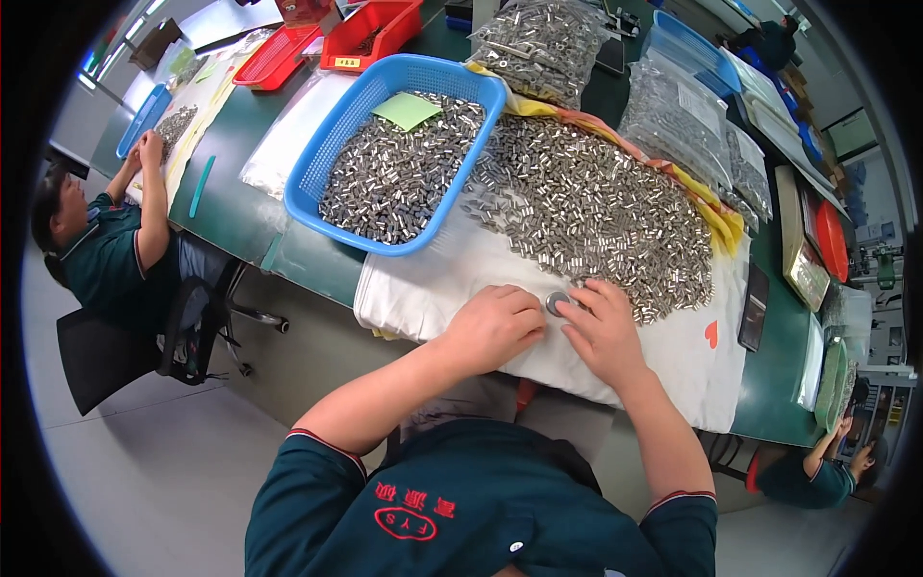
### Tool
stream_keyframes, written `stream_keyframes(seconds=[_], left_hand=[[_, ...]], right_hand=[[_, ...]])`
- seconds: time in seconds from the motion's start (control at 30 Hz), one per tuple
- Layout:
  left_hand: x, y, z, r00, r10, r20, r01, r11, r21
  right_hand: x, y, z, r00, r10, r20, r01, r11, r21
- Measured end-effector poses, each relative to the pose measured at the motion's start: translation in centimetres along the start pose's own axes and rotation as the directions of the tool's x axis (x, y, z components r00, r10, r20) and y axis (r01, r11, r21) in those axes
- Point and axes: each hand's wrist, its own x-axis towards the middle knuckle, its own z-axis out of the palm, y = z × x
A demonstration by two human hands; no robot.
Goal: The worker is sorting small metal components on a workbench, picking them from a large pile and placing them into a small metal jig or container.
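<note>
On the white cloth (663, 370), my right hand (608, 335) has its fingertips against a small round grey metal disc (557, 304), thumb and forefinger bent about its right side. Just left of the disc is my left hand (492, 329), fingers curled in and pressed together; whatever they pinch is hidden. Beyond both hands spreads a large heap of small shiny metal cylinders (615, 212). To the left of the heap stands a blue plastic basket (300, 183) full of similar cylinders, with a green paper slip (407, 112) on top.
Clear bags of metal parts (538, 53) stand behind the heap, edged by a yellow-orange cloth strip (716, 216). A dark phone-like object (755, 308) lies at the right. Red bins (370, 34) sit at the far left. A co-worker (106, 231) sits left, another (817, 471) right.
</note>
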Motion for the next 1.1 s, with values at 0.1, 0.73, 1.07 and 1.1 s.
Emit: stream_keyframes(seconds=[0.1,0.73,1.07,1.1], left_hand=[[-0.3,-0.1,-0.5,0.999,0.026,-0.022,-0.027,0.998,-0.047],[8.3,-15.5,-18.2,0.947,-0.320,0.014,0.291,0.878,0.380],[10.1,-17.9,-18.8,0.820,-0.544,0.179,0.412,0.777,0.476],[10.2,-18.0,-18.7,0.818,-0.547,0.181,0.414,0.776,0.476]], right_hand=[[0.4,-0.2,0.4,0.999,0.001,-0.046,0.000,1.000,0.017],[0.2,-2.2,2.8,0.966,0.130,-0.225,-0.128,0.991,0.026],[0.2,-1.9,2.9,0.958,0.167,-0.234,-0.164,0.986,0.036],[0.2,-1.8,2.8,0.959,0.160,-0.234,-0.156,0.987,0.033]])
